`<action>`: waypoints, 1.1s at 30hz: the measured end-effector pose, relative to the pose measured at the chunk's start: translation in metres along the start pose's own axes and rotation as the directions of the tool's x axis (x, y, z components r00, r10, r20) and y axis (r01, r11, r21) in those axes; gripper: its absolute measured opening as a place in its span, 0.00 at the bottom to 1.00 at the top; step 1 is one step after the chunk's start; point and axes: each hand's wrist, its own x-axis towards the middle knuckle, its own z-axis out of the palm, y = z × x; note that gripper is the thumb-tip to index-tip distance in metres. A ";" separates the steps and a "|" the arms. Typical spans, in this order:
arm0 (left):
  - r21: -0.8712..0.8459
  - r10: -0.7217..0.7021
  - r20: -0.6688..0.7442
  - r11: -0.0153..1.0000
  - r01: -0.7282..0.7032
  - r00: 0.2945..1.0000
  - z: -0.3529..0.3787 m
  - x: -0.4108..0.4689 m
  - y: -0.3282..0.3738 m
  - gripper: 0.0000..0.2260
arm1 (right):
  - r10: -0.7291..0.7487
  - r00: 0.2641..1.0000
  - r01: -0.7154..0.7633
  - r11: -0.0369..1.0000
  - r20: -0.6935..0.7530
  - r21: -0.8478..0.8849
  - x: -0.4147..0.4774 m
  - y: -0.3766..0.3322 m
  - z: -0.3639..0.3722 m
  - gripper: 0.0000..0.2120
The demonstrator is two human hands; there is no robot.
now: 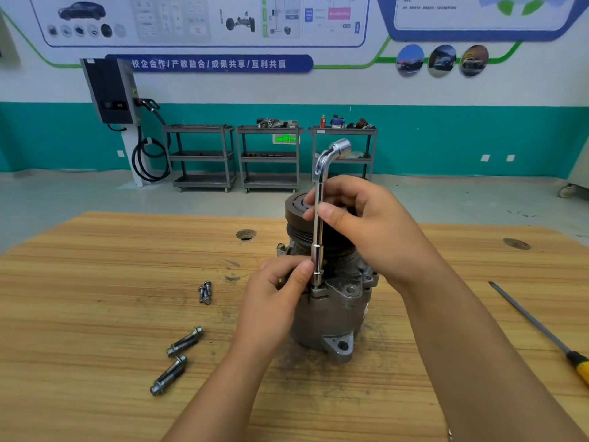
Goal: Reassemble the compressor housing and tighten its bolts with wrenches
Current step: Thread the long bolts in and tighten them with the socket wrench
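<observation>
A grey metal compressor point(331, 317) stands upright on the wooden table point(95, 282), its black pulley on top. A chrome L-shaped socket wrench point(318, 199) stands vertical, its lower socket seated on a bolt on the housing's flange. My right hand point(360, 218) pinches the wrench shaft at mid height. My left hand point(277, 295) holds the lower socket end between thumb and fingers, right beside the housing. The bolt under the socket is hidden.
Small loose bolts point(205, 292) lie left of the compressor. Two long bolts with sleeves point(185, 341) point(169, 374) lie nearer the front left. A yellow-handled screwdriver point(541, 330) lies at the right edge. Two holes point(246, 234) mark the tabletop. Shelving carts stand along the far wall.
</observation>
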 end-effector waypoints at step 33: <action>-0.044 0.011 0.009 0.999 -0.011 1.000 0.001 -0.001 0.002 0.06 | -0.020 0.995 0.018 1.000 -0.097 -0.018 0.000 0.004 0.004 0.08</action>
